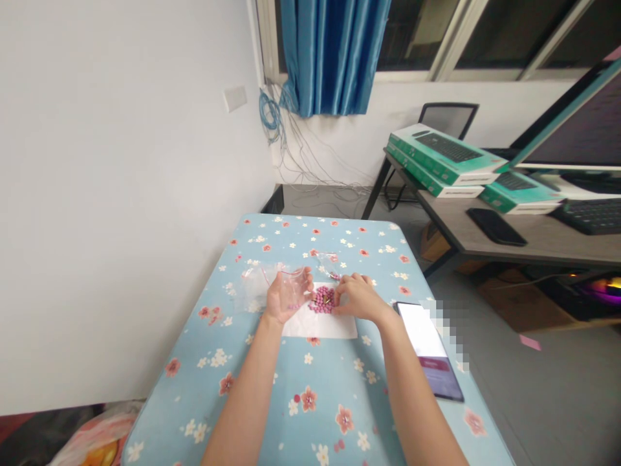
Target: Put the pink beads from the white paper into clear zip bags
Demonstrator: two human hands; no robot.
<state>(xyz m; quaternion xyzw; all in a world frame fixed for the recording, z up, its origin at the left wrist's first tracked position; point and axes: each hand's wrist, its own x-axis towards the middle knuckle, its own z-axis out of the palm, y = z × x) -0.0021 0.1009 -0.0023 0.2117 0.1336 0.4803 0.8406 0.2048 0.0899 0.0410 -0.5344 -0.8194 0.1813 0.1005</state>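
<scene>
A pile of small pink beads (323,300) lies on a white sheet (320,323) on the floral blue tablecloth (320,401). My left hand (286,296) is raised palm up, its fingers curled around a clear plastic bag (291,285) with a few pink beads inside. My right hand (356,296) rests at the right edge of the bead pile, fingers pinched together on something small and thin I cannot make out. Another clear bag (328,264) lies just behind the pile.
A phone (429,349) with a lit screen lies at the table's right edge. A white wall runs along the left. To the right stands a desk (485,233) with green keyboard boxes (444,158), a dark phone, a keyboard and a monitor.
</scene>
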